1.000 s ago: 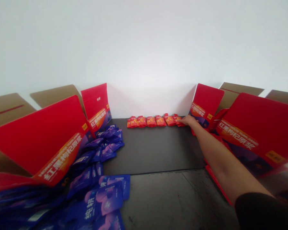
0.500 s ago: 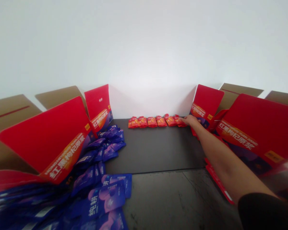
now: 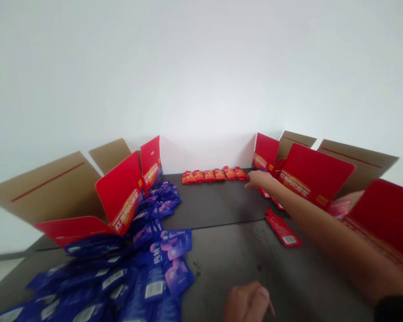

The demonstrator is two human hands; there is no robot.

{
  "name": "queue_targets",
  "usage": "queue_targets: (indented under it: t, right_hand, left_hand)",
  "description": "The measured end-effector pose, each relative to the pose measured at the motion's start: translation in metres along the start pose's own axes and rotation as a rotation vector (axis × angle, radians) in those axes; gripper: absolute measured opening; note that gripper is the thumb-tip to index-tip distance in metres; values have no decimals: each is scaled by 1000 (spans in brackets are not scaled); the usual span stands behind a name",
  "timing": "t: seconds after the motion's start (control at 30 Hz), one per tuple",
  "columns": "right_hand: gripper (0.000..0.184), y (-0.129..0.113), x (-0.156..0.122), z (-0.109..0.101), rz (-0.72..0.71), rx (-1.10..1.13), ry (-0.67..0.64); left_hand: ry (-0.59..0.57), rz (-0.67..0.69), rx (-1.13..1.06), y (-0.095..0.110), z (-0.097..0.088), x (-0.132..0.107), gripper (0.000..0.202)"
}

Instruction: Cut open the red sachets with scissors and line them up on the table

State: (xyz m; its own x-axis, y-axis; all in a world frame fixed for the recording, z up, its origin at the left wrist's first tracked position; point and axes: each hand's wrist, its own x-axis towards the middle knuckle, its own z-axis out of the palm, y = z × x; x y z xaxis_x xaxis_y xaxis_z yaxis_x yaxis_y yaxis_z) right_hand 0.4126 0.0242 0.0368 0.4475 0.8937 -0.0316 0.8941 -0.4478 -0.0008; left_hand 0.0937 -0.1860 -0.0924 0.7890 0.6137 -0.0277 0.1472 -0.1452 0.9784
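The right hand [image 3: 260, 180] is open and empty, fingertips just short of the row of red sachets [image 3: 215, 175]. The left hand [image 3: 246, 304] is loosely curled; contents cannot be confirmed. Caution: a low right forearm [image 3: 325, 235] could displace the loose red sachet [image 3: 283, 228] behind the grip.

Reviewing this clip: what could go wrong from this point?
The right hand is right by the end of the row of red sachets, so it might knock them out of line. The loose red sachet beside the right forearm could get brushed aside. The heap of blue sachets spreads toward the edge of the table, so some may slide off.
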Motion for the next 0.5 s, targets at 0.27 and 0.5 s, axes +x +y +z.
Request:
queue_targets:
  t: [0.27, 0.5]
  right_hand:
    - [56, 43, -150, 37, 59, -21, -123]
    - [58, 61, -204, 77, 98, 50, -106]
  left_hand:
    - [40, 130, -1, 7, 4, -15, 52]
    - [-11, 239, 148, 16, 1, -21, 46]
